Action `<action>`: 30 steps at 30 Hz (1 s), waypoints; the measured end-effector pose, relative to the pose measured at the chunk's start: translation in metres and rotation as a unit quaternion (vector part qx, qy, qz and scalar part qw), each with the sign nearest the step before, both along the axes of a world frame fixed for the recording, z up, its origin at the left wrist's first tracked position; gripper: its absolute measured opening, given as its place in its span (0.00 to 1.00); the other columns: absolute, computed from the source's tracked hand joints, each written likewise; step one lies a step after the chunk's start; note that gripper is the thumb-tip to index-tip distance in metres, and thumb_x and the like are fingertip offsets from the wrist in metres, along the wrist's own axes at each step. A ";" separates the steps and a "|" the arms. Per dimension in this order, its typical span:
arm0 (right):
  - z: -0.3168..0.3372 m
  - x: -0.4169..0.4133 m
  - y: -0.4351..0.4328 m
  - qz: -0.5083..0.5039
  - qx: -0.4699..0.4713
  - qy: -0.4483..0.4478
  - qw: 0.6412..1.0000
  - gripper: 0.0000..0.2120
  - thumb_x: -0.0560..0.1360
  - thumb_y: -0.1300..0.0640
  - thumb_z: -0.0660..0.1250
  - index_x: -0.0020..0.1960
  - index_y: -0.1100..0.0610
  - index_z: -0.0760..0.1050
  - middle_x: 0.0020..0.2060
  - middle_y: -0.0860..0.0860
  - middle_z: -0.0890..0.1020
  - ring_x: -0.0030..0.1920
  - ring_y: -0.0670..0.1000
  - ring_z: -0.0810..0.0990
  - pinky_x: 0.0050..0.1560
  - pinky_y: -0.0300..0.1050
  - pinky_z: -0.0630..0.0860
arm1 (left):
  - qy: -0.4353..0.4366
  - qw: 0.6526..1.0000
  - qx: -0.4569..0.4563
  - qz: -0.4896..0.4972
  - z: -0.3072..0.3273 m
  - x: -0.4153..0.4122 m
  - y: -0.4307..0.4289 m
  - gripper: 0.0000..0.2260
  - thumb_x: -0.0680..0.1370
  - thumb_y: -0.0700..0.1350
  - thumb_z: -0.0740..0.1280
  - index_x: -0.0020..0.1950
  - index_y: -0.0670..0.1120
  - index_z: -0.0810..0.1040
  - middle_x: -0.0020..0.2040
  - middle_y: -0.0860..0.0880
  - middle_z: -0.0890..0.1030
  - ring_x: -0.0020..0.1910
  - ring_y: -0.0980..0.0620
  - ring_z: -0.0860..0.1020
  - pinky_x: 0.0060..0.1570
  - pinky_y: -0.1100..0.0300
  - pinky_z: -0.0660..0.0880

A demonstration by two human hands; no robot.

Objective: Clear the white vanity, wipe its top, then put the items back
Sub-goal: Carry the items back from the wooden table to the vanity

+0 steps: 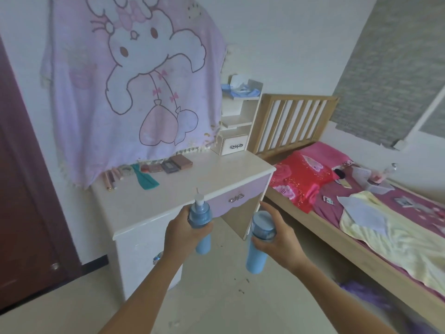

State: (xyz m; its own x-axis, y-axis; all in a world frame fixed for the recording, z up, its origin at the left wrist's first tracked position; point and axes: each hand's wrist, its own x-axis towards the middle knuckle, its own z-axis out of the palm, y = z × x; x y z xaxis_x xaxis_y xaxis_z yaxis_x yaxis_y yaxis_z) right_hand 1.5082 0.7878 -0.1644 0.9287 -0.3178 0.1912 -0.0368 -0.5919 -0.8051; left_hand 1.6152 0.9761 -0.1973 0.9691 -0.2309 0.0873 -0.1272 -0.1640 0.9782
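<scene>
We stretched both forearms forward; our left hand (183,233) gripped a blue pump bottle (201,213), our right hand (279,237) a capped blue bottle (261,233). Both bottles stood upright, tops up, before the desk (168,196) ahead.

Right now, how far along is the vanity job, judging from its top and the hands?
Done: most of the vanity top is bare. In hand: the left hand grips a blue pump bottle, the right hand a blue capped bottle. Left: makeup palettes, tubes and a teal item lie along the back edge; small items lie on the bed. Clearing or putting back, I cannot tell.
</scene>
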 end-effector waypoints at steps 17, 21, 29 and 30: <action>-0.036 0.185 -0.126 0.044 0.032 -0.019 0.998 0.39 0.67 0.64 0.73 0.61 0.32 0.56 0.49 0.45 0.76 0.47 0.41 0.75 0.47 0.27 0.72 | -0.031 0.996 0.068 0.047 -0.017 0.161 -0.109 0.15 0.68 0.43 0.75 0.50 0.48 0.73 0.40 0.50 0.78 0.39 0.49 0.74 0.35 0.62 0.70; -0.032 0.239 -0.176 0.067 0.026 -0.030 0.997 0.39 0.67 0.62 0.73 0.61 0.31 0.55 0.55 0.47 0.75 0.52 0.48 0.75 0.56 0.39 0.74 | -0.032 0.995 0.055 0.078 -0.010 0.205 -0.156 0.16 0.68 0.42 0.75 0.51 0.46 0.73 0.42 0.48 0.77 0.41 0.48 0.74 0.39 0.59 0.70; -0.051 0.317 -0.242 0.111 0.034 0.016 0.993 0.38 0.68 0.62 0.72 0.61 0.32 0.54 0.57 0.48 0.74 0.56 0.50 0.73 0.55 0.41 0.71 | -0.008 0.990 0.057 0.128 -0.049 0.257 -0.210 0.17 0.68 0.40 0.74 0.52 0.47 0.72 0.41 0.51 0.77 0.39 0.50 0.74 0.35 0.67 0.69; -0.055 0.326 -0.246 0.116 0.037 0.027 0.992 0.38 0.68 0.62 0.72 0.61 0.32 0.54 0.56 0.48 0.74 0.56 0.50 0.73 0.55 0.41 0.71 | -0.001 0.989 0.059 0.133 -0.053 0.264 -0.214 0.16 0.69 0.41 0.74 0.52 0.47 0.72 0.41 0.50 0.77 0.39 0.50 0.74 0.34 0.67 0.69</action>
